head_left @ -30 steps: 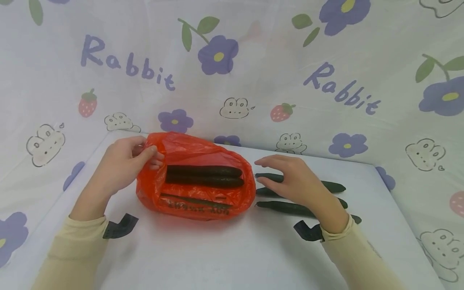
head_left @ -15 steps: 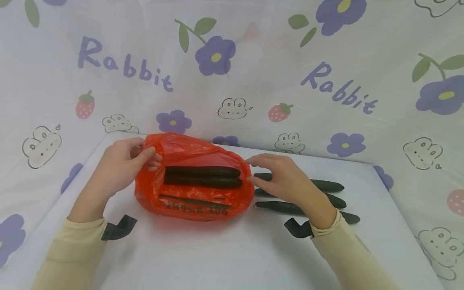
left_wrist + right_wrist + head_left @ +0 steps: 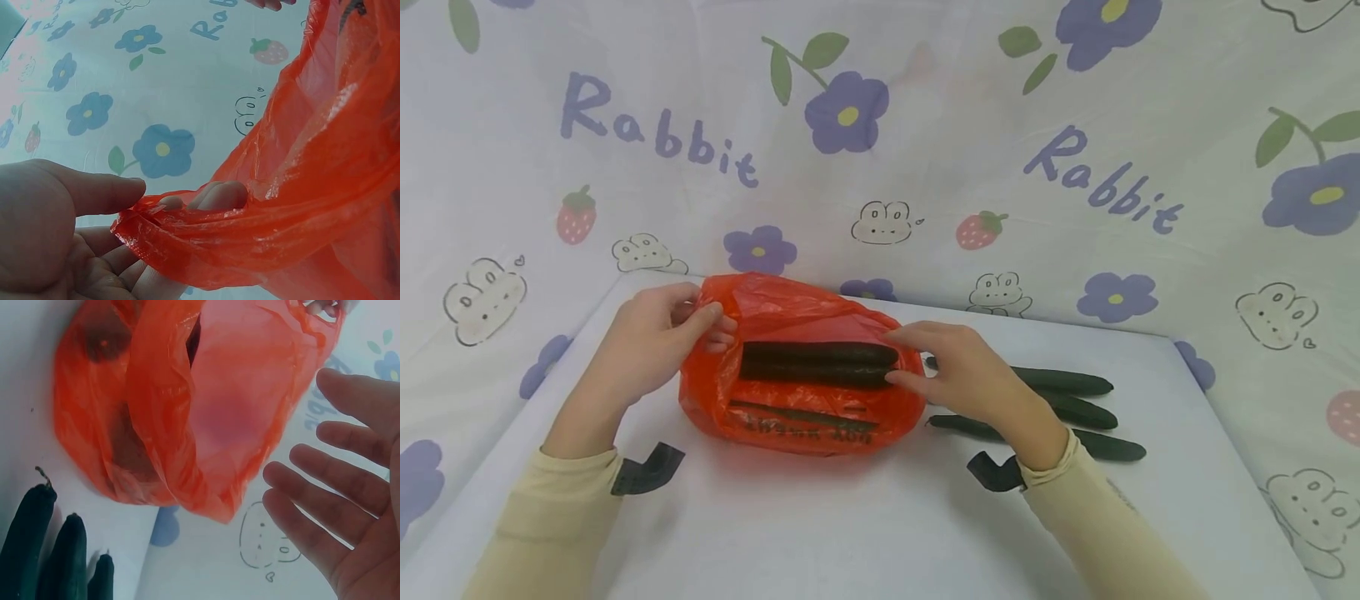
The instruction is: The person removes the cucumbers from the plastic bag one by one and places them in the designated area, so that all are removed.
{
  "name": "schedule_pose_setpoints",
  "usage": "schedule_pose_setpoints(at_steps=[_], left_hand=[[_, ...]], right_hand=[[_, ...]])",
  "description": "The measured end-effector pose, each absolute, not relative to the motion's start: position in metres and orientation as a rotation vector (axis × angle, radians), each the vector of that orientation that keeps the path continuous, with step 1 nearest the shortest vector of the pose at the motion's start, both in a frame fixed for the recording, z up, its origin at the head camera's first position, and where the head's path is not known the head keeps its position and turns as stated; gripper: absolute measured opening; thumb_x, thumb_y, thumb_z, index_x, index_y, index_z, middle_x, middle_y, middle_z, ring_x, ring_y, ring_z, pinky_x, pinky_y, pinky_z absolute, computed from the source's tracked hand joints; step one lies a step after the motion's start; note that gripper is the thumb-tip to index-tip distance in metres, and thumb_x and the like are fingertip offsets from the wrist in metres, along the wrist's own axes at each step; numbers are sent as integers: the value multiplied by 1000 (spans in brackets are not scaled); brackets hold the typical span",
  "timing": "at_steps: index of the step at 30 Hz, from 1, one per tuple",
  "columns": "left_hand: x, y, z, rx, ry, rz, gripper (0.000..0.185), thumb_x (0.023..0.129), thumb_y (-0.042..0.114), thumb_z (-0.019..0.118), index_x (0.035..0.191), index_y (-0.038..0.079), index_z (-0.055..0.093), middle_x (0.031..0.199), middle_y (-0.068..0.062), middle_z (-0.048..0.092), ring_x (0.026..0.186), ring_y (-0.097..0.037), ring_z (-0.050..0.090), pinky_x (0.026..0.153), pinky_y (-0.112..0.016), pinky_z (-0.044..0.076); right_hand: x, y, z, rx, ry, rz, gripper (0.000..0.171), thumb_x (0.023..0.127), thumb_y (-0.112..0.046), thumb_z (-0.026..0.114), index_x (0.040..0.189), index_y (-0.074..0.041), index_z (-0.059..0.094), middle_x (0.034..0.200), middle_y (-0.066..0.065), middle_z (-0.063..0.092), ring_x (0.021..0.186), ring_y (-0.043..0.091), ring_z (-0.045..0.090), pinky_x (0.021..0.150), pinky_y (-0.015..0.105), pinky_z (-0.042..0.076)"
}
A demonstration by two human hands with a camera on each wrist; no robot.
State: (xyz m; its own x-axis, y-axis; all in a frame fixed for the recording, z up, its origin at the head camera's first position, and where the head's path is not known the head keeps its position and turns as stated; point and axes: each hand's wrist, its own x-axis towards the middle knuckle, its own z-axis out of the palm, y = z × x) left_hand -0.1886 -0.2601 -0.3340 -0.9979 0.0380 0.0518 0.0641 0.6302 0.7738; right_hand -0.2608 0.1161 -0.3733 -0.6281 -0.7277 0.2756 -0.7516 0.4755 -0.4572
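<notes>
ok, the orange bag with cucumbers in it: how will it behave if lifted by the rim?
Likely floppy: the orange plastic bag is thin and wrinkled, bunching where the left hand pinches its rim. It would probably sag, weighted by the cucumbers inside. They look round and may roll together.

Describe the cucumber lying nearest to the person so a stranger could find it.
Start from the red bag on the white table. Three cucumbers lie outside it, beside the right hand. It is the front cucumber, reaching farthest right.
</notes>
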Motion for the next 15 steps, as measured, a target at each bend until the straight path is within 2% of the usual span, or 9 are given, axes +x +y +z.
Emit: schedule_pose_setpoints(at_steps=[6, 15], left_hand=[[-189, -260, -333, -78, -2819, -1336, 32, 114, 27, 58, 129, 0, 69, 109, -11, 79, 101, -27, 77, 101, -55, 59], [-189, -260, -333, -80, -2824, -1331, 33, 114, 27, 58, 132, 0, 68, 110, -11, 79, 102, -28, 77, 102, -56, 58]], right_hand=[[-260, 109, -374, 1342, -2693, 833, 49, 96, -20, 87, 142, -14, 72, 124, -4, 75, 114, 16, 69, 97, 40, 62], [-259, 95, -381, 1328, -2759, 813, 44, 97, -23, 85, 138, -11, 73, 131, -1, 74, 123, 19, 68, 106, 42, 57]])
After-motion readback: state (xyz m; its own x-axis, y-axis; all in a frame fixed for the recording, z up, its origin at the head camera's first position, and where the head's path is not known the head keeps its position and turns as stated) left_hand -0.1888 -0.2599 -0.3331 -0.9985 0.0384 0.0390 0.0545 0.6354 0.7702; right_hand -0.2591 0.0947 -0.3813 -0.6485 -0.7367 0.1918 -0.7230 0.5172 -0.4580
